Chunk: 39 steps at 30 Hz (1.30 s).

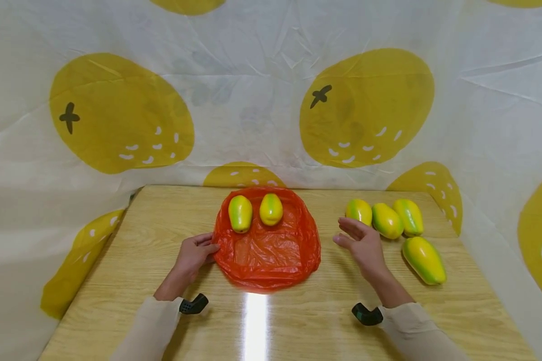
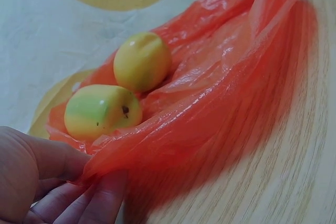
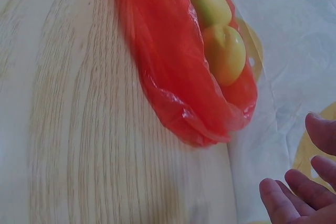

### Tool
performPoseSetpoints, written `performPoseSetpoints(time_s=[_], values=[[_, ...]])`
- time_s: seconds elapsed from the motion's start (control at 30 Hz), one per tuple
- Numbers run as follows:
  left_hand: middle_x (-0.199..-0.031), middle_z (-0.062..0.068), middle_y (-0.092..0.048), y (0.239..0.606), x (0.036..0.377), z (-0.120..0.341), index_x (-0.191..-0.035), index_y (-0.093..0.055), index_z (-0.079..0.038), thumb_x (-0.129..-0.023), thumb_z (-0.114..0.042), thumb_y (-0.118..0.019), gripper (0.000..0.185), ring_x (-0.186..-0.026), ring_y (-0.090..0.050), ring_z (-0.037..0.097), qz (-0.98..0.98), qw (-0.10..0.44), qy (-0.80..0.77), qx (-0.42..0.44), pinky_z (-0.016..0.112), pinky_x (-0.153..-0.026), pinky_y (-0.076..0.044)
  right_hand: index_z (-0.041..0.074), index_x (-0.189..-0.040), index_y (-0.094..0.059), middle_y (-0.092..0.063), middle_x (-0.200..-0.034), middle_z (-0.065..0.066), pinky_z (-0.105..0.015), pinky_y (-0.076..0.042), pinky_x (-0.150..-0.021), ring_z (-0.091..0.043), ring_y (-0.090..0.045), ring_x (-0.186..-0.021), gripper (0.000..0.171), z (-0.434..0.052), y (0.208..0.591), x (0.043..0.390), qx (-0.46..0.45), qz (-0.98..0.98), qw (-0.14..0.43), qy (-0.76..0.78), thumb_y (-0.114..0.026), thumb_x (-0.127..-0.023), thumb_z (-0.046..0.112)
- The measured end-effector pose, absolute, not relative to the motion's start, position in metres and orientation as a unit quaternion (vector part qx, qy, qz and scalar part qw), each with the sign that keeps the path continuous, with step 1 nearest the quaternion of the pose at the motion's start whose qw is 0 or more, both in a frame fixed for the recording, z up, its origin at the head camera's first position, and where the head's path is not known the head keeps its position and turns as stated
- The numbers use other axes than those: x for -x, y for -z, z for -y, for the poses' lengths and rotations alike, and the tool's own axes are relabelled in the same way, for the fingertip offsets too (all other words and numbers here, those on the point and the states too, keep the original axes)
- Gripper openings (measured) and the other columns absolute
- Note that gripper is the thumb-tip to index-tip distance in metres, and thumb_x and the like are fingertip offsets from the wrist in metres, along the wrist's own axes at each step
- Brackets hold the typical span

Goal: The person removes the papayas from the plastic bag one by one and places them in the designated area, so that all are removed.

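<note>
An orange plastic bag (image 1: 271, 250) lies spread on the wooden table (image 1: 131, 250). Two yellow-green papayas (image 1: 240, 213) (image 1: 271, 209) rest on its far part; they show in the left wrist view (image 2: 102, 110) (image 2: 143, 61) and in the right wrist view (image 3: 224, 51). My left hand (image 1: 194, 253) pinches the bag's left edge (image 2: 105, 161) between thumb and fingers. My right hand (image 1: 359, 240) hovers with relaxed fingers between the bag and a group of several papayas (image 1: 388, 220), holding nothing.
Several loose papayas lie at the right of the table, the nearest one (image 1: 424, 259) towards the front. A white cloth with yellow fruit prints (image 1: 366, 108) hangs behind and around the table. A bright glare strip (image 1: 255, 326) marks the front middle of the table.
</note>
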<state>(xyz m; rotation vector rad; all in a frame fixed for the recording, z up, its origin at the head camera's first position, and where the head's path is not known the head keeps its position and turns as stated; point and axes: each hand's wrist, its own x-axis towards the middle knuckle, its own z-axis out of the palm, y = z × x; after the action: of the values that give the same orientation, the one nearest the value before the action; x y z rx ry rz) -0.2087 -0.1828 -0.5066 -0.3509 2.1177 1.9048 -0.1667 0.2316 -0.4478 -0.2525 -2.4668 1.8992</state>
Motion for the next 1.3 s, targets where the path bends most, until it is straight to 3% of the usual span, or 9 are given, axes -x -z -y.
performPoseSetpoints(time_s=[0.77, 1.1, 1.3], values=[[-0.144, 0.027, -0.062, 0.505, 0.205, 0.181, -0.145, -0.057, 0.002, -0.099, -0.001, -0.065, 0.047, -0.101, -0.074, 0.016, -0.726, 0.13, -0.662, 0.132, 0.026, -0.08, -0.065, 0.001, -0.149, -0.054, -0.055, -0.155, -0.02, -0.017, -0.057, -0.096, -0.035, -0.051, -0.146, 0.056, -0.189, 0.452, 0.196, 0.074, 0.769, -0.018, -0.634, -0.072, -0.095, 0.003], [-0.143, 0.027, -0.062, 0.505, 0.206, 0.18, -0.145, -0.057, 0.001, -0.099, -0.001, -0.065, 0.047, -0.099, -0.073, 0.015, -0.727, 0.129, -0.66, 0.138, 0.026, -0.079, -0.065, 0.002, -0.148, -0.055, -0.056, -0.154, -0.019, -0.044, -0.048, -0.116, -0.033, -0.053, -0.145, 0.056, -0.169, 0.454, 0.21, 0.085, 0.769, -0.027, -0.633, -0.073, -0.095, 0.006], [-0.143, 0.026, -0.063, 0.506, 0.207, 0.179, -0.145, -0.058, 0.001, -0.1, -0.001, -0.065, 0.046, -0.099, -0.073, 0.015, -0.732, 0.13, -0.654, 0.137, 0.025, -0.08, -0.064, 0.002, -0.15, -0.054, -0.054, -0.156, -0.019, -0.048, -0.046, -0.118, -0.034, -0.051, -0.146, 0.057, -0.157, 0.454, 0.218, 0.098, 0.754, -0.037, -0.648, -0.072, -0.096, 0.004]])
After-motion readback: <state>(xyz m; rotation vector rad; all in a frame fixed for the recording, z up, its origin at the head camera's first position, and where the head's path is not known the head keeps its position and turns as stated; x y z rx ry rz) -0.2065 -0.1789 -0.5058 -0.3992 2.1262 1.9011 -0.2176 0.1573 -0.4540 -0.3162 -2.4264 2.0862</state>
